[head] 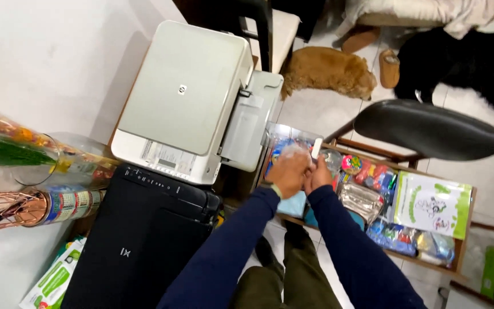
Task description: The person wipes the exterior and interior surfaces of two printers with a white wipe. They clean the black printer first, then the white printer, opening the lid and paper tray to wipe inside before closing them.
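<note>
- Left hand (289, 173): raised over the left end of the wooden tray (465, 240), fingers curled around a clear plastic bag (290, 152). The bag sits on top of the hand and partly covers the knuckles.
- Right hand (318, 171): pressed against the left hand, the two touching. Its fingers pinch a small white object (317, 148) that stands upright above the knuckles; what this object is cannot be determined.
- Both sleeves are dark blue and converge from the lower edge of the view.
- Tray contents: colourful packets (367, 171) in the middle, a silvery pouch (361, 199) just right of the hands, and a white-and-green packet (433, 204) at the right end. A blue item lies directly beneath the hands.
- Left of the tray: a white printer (187, 94) sits behind a black printer (144, 229).
- Floor beyond the tray: a brown dog (327, 70) lies near a black chair seat (430, 129).
</note>
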